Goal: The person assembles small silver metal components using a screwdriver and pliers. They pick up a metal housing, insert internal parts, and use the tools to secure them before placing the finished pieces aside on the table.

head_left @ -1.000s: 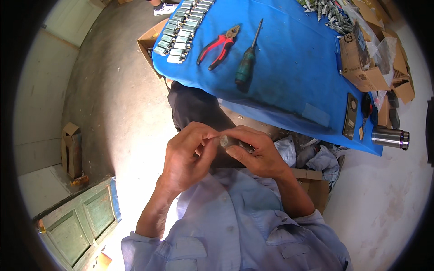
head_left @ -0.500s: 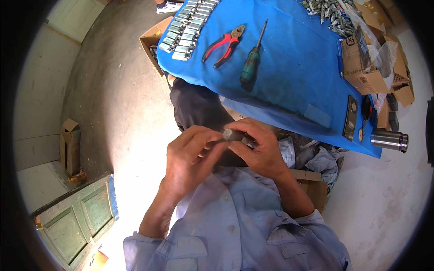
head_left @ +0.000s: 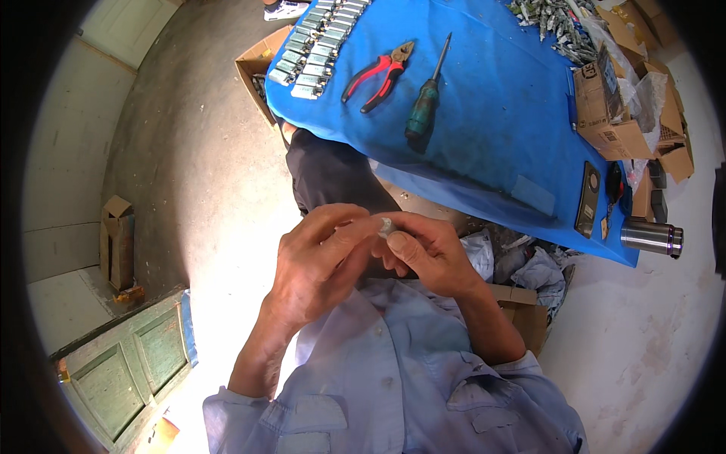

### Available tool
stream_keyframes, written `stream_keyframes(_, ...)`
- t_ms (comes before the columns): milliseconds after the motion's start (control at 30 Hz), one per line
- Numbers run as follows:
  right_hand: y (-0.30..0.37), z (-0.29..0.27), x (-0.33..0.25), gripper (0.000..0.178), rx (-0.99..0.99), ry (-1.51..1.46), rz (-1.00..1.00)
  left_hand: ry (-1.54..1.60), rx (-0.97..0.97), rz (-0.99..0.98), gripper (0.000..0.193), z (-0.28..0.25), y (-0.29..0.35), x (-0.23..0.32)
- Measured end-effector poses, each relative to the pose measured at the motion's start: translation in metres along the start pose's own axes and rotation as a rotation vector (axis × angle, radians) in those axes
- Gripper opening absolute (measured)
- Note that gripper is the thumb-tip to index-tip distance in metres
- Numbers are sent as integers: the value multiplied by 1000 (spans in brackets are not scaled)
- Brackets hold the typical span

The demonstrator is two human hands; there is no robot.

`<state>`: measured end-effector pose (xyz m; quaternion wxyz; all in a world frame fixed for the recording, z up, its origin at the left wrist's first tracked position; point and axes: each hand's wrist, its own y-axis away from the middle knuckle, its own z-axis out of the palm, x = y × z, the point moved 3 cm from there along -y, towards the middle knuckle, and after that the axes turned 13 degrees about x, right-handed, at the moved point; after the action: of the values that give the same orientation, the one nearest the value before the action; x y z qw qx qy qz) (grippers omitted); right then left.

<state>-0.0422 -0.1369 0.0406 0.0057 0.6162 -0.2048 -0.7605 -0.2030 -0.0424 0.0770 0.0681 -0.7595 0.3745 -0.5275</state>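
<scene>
In front of my lap, both hands meet over a small silver-grey metal piece (head_left: pixel 386 226), most of it hidden by my fingers. My right hand (head_left: pixel 431 253) is closed, pinching the piece between thumb and bent fingers. My left hand (head_left: pixel 318 261) is closed too, its fingertips pressed to the piece's left side. On the blue cloth beyond lie pliers (head_left: pixel 380 76) with red and black handles, jaws pointing away. Right of them rests a screwdriver (head_left: pixel 423 106) with a dark green handle. Rows of silver metal parts (head_left: pixel 310 64) stand at the table's far left.
A blue-covered table (head_left: pixel 484 113) stands ahead. At its right are a metal parts pile (head_left: pixel 552 26), an open cardboard box (head_left: pixel 605 113), a phone (head_left: pixel 587 200), keys (head_left: pixel 611 189) and a steel cup (head_left: pixel 650 236). Another carton (head_left: pixel 257 68) stands by the left edge; bags (head_left: pixel 541 280) lie below.
My right thumb has come over the top of the piece, and its other fingers curl underneath. My left fingers have shifted slightly up and right. Less of the piece shows now.
</scene>
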Motion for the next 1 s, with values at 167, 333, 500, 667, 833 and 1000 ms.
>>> stream_keyframes(167, 1, 2, -1, 31, -9, 63, -26, -67, -52, 63, 33, -3, -3, -3)
stream_keyframes(333, -1, 5, -6, 30, -23, 103, -47, -122, -128, 112, 36, -9, -10, 2)
stream_keyframes(500, -2, 5, -5, 29, -46, 79, 0, -128, -171, 129, 40, -11, -12, 1)
stream_keyframes(667, -2, 4, -2, 29, -65, 74, -7, -121, -169, 149, 37, -8, -11, -2)
stream_keyframes(833, -3, 6, -1, 27, -50, 114, -23, -220, -123, 314, 32, -1, -10, 6)
stream_keyframes(1000, -4, 8, -1, 26, -8, 214, -205, -263, -91, 362, 33, 2, -6, 2)
